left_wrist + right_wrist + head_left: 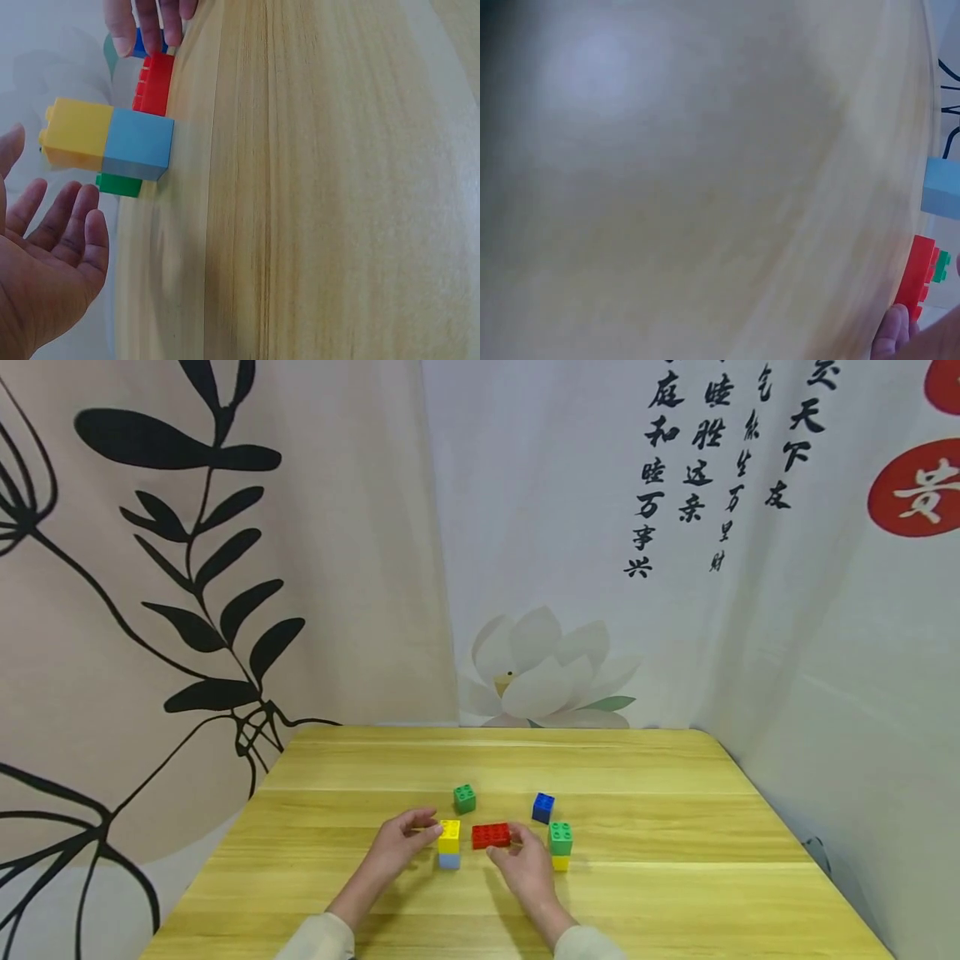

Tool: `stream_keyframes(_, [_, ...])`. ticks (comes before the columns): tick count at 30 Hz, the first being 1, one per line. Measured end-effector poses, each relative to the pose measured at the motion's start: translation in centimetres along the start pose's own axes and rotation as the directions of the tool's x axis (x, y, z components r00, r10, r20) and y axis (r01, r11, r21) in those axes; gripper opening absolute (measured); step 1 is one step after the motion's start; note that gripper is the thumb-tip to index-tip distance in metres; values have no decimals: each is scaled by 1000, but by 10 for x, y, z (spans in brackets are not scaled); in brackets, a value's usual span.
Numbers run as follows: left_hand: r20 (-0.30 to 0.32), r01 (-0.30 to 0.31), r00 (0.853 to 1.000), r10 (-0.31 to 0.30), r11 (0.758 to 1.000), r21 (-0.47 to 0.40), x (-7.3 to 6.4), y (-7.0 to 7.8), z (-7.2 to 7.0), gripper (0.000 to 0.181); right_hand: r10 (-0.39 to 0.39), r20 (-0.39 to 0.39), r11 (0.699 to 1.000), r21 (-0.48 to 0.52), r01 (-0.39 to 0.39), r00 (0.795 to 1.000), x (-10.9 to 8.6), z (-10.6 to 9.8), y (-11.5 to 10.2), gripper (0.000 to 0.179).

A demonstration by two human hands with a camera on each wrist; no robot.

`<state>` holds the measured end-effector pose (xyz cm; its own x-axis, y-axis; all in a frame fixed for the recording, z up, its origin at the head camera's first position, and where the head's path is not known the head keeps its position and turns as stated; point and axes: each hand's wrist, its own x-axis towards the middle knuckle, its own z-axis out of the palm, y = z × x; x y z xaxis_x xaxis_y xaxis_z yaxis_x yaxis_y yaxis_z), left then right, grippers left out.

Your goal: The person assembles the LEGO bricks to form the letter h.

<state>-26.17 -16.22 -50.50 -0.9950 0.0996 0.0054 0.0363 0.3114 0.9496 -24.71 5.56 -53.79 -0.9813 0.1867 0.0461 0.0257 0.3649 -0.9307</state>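
Note:
In the head view my left hand [401,843] is at the left side of a two-brick stack, its fingers loosely bent and holding nothing. The stack has a yellow brick [449,835] on top of a light blue brick [449,861]. In the left wrist view the left palm is turned toward this stack, with a gap between. My right hand [528,864] pinches the right end of a long red brick [489,836], which lies on the table just right of the stack. The red brick's studs face up, and part of its right end is hidden by the fingers.
Beside the right hand stands a second stack, a green brick [560,837] on a yellow brick [560,863]. Farther back are a small green brick [464,798] and a dark blue brick [543,807]. The wooden table [675,910] ends at a printed curtain [360,568].

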Motion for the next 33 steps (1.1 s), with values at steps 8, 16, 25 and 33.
stream_keyframes(8, [4,6,1000,-6,1000,-29,-2,-3,-1,48,-52,41,998,-28,53,998,-8,-2,-2,52])
stream_keyframes(16, [40,4,999,-4,1000,1,-1,-4,1,52,-27,11,997,-66,28,1000,-1,-3,-3,50])
stream_keyframes(25, [69,14,998,-15,1000,7,1,-6,3,59,4,35,996,-86,-1,999,10,0,2,51])
stream_keyframes(33, [68,14,998,-14,1000,-12,1,-8,2,57,-6,48,986,-167,14,999,14,3,3,51])
